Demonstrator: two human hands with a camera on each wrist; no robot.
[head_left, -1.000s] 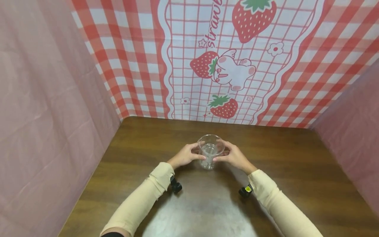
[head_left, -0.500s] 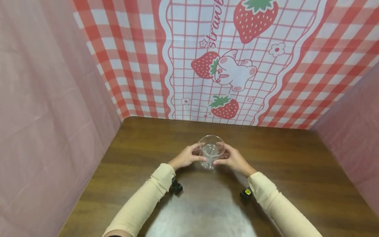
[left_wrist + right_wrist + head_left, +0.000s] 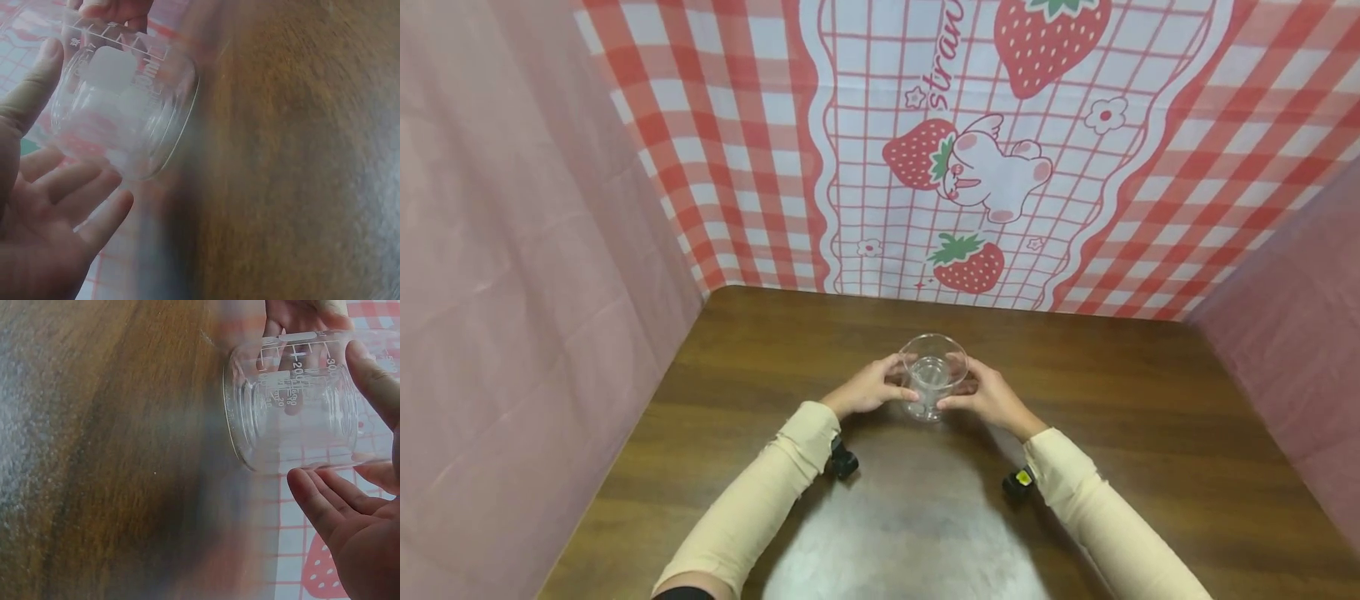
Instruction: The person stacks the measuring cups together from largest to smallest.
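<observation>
A clear glass beaker [image 3: 927,408] with white measuring marks is upright near the middle of the table, with clear liquid in its lower part. My left hand [image 3: 871,388] holds its left side, thumb toward me and fingers round the far side. From the right, my right hand [image 3: 992,400] grips it in the same way. In the left wrist view the beaker [image 3: 125,106] shows its rounded base close to the wood. Printed numbers are legible on the beaker [image 3: 294,394] in the right wrist view. Whether the base touches the table cannot be told for certain.
The brown wooden table [image 3: 760,350] reaches back to a red-and-white checked cloth [image 3: 745,167] with strawberry prints. Pink curtains hang at the left [image 3: 535,250] and right [image 3: 1300,333]. A small black camera sits on each wrist.
Both hands stay on the beaker in the same place. Only the head view has shifted slightly.
</observation>
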